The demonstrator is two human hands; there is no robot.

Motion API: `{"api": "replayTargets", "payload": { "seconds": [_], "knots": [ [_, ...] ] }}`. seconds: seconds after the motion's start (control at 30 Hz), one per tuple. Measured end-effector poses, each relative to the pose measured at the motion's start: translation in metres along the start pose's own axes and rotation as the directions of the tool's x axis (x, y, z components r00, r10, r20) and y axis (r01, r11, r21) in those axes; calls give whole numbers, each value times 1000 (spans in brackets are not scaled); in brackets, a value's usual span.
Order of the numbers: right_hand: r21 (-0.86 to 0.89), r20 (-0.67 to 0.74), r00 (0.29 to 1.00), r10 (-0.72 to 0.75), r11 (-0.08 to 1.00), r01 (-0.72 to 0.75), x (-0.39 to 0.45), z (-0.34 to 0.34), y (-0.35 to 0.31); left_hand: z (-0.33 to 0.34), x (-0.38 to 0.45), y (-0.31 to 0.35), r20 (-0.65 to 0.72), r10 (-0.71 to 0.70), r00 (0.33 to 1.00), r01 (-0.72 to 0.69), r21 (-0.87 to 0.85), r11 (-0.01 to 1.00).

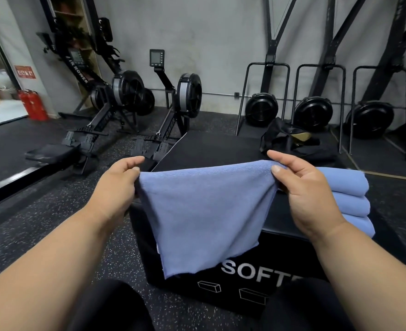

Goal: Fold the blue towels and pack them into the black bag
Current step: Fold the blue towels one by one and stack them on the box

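Two rowers (135, 108) by wall; red extinguisher (33, 105), apparently; black box (256, 278).

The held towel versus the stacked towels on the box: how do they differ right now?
The held towel hangs in the air, pinched at its top corners by the left hand and the right hand; the stacked towels lie on the black box to the right. The held towel drapes loose over the box's front edge, while the stacked towels are folded into neat layers. Both are the same blue cloth.

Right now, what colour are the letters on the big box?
White, on the black box; the head view shows them.
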State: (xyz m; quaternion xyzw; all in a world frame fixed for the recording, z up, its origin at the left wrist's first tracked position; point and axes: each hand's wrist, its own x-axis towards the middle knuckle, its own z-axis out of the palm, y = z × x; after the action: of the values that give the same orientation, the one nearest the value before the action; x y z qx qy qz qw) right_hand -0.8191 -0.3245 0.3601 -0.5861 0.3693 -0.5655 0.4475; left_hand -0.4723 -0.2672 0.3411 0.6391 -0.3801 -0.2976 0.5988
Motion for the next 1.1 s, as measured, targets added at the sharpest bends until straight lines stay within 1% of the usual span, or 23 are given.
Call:
{"api": "replayTargets", "payload": {
  "seconds": [0.1, 0.2, 0.37, 0.43, 0.57, 0.7, 0.77, 0.8, 0.83, 0.9, 0.93, 0.97, 1.0, 1.03, 1.1],
  "knots": [
    [6, -7, 1000, 4, 1000, -4, -5, -2, -4, 2, -12, 5, 45, 15, 999, -12, -64, 998],
    [18, 1, 1000, 12, 1000, -12, -8, -2, -4, 3, -21, 6, 133, 30, 991, -8, -159, 987],
    [14, -4, 1000, 23, 1000, -23, -1, 0, 4, 2, -20, 6, 145, 76, 986, -48, -189, 981],
    [30, -15, 999, 36, 999, -35, 9, 4, 7, 4, -14, 9, 138, 92, 986, -58, -234, 971],
    [33, -38, 998, 40, 999, -38, 58, 19, 15, 16, 32, 25, 76, 85, 994, -62, -268, 961],
    [-13, -51, 998, 37, 999, -37, 144, 44, 39, 46, 127, 28, 39, 23, 999, -11, -283, 959],
    [-87, -57, 996, 65, 994, -70, 199, 54, 67, 62, 183, 14, 32, 5, 999, 2, -215, 977],
    [-133, -36, 995, 98, 986, -102, 226, 58, 85, 68, 211, -1, 54, -23, 998, 30, -128, 991],
    [-171, 8, 987, 158, 973, -155, 248, 61, 105, 74, 237, -19, 83, -62, 995, 64, -22, 998],
    [-250, 60, 941, 332, 918, -308, 269, 64, 153, 85, 267, -63, 153, -180, 972, 155, 160, 975],
    [-293, 56, 911, 409, 879, -376, 265, 62, 180, 90, 266, -81, 183, -216, 959, 179, 198, 964],
    [-330, 43, 887, 460, 845, -422, 253, 59, 209, 94, 260, -98, 175, -222, 959, 181, 222, 958],
    [-358, 18, 878, 479, 823, -441, 237, 56, 235, 96, 249, -115, 145, -221, 964, 186, 222, 957],
    [-374, -5, 889, 458, 823, -427, 220, 53, 254, 94, 239, -137, 122, -203, 972, 171, 232, 958],
    [-401, -2, 922, 388, 844, -356, 202, 50, 276, 89, 219, -173, 76, -107, 991, 86, 242, 966]
  ]
}}
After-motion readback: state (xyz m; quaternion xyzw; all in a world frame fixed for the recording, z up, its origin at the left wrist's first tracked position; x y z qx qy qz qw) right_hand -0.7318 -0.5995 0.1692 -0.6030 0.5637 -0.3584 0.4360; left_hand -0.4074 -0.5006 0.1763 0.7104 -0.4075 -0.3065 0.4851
